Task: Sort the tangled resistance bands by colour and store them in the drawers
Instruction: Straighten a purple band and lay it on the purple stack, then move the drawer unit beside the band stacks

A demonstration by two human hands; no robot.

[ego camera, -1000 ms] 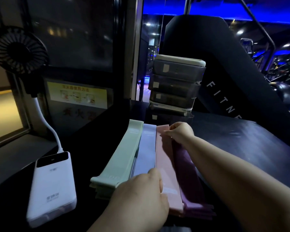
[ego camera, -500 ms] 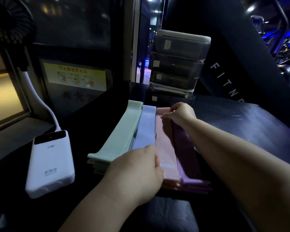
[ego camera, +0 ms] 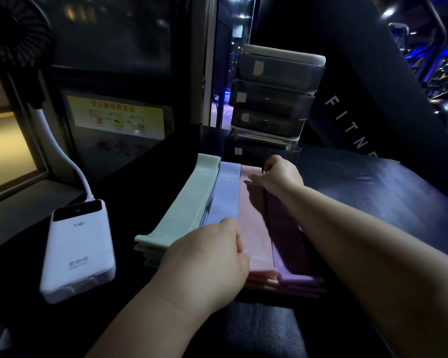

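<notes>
Four band stacks lie flat on the dark table (ego camera: 373, 192), side by side and running away from the camera. Left to right: green stack (ego camera: 181, 215), lavender stack (ego camera: 224, 195), pink stack (ego camera: 251, 218), purple stack (ego camera: 285, 236). Neighbours touch along their long edges. The green one fans out to the left at its near end. Each stack is several bands deep, with layers visible at the near ends.

Left hand (ego camera: 207, 262) sits on the near ends, covering the lavender end and part of the green. Its fingers are curled down at the pink stack's left edge. The back of the hand faces the camera, so I cannot tell whether it grips or just presses.

Right hand (ego camera: 279, 174) is at the far end, with the forearm lying over the purple stack. Fingers are bunched and pinching the far end of the purple stack; the thumb tip reaches onto the pink.

The drawer unit (ego camera: 274, 99) stands just behind the far ends of the bands. It is dark and translucent with a white top, and its tiers each carry a small pale label. All the drawers look pushed in.

A white power bank (ego camera: 78, 254) lies left of the bands, apart from them. A white cable (ego camera: 62, 156) runs up from it to a black fan (ego camera: 13, 34) at top left. There is a yellow instruction sign (ego camera: 117, 117) on the back wall. A black panel with "FITN" lettering (ego camera: 347, 120) is right of the drawers.
</notes>
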